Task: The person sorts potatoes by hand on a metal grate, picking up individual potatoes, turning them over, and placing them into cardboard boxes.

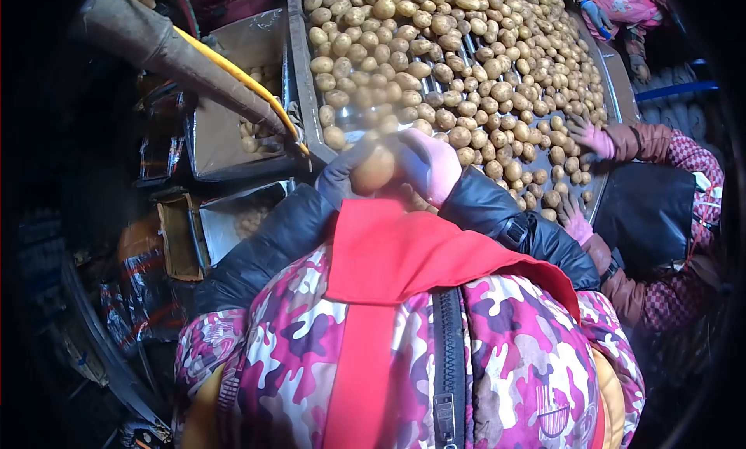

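Note:
A large potato (373,169) is held up close to the camera, between my two gloved hands. My left hand (339,174), in a greyish glove, curls round its left side. On its right, my right hand (429,166), in a pink and pale glove, is closed, with its fingertips blurred. Beyond my hands many potatoes (513,53) cover a sorting table with metal rollers (468,45). The lens is smudged around the potato and hides some detail.
Cardboard boxes (217,130) lined with film, some with potatoes inside, stand at the left. A brown tube with a yellow cord (233,76) slants above them. A co-worker's gloved hands (594,137) reach onto the table's right edge; another person (622,6) is at the upper right.

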`<state>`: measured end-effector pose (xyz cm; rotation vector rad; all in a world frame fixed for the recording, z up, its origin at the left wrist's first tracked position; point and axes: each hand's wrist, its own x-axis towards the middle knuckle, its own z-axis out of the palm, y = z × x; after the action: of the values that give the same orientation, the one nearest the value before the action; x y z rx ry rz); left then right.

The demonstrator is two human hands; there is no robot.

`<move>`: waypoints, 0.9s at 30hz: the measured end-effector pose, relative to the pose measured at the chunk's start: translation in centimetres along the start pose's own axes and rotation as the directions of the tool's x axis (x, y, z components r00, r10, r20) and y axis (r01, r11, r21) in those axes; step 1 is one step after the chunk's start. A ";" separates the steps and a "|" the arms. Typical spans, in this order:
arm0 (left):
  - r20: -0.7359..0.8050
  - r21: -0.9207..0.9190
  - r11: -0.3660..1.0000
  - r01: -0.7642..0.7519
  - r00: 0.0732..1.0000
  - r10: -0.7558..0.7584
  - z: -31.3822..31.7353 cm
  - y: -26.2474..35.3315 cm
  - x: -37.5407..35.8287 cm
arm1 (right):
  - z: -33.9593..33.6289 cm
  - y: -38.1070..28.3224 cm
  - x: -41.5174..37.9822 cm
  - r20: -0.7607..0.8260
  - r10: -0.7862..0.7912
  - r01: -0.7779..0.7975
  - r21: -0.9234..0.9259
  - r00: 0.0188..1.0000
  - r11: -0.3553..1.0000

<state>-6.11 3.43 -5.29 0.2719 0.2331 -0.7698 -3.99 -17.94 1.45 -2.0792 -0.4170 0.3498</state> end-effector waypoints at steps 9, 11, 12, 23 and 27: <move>-0.114 0.190 0.977 -0.095 0.987 0.118 4.7 -0.8 -0.2 | 0.0 4.2 0.7 -0.101 -0.109 0.077 -0.279 0.989 0.957; -0.070 0.418 0.887 -0.197 0.966 0.248 5.0 -0.8 -0.4 | -0.6 3.8 0.4 -0.052 -0.109 0.096 -0.211 0.993 0.973; 0.023 0.664 0.697 -0.271 0.939 0.343 4.1 -0.8 -0.4 | -0.5 3.4 0.4 -0.035 -0.097 0.090 -0.158 0.995 0.983; -0.172 0.045 0.875 -0.481 0.860 0.481 0.0 4.3 -12.1 | 1.4 0.3 1.6 -0.017 0.264 -0.208 0.567 0.964 0.797; -0.446 -0.113 0.608 -0.786 0.587 0.676 -5.6 10.7 -18.8 | -0.6 5.1 0.4 -0.098 0.444 -0.300 0.608 0.891 0.735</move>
<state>-12.20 24.81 -3.18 0.1894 0.5421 0.1883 -2.61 -20.76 -2.67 -1.5495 0.2541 0.3995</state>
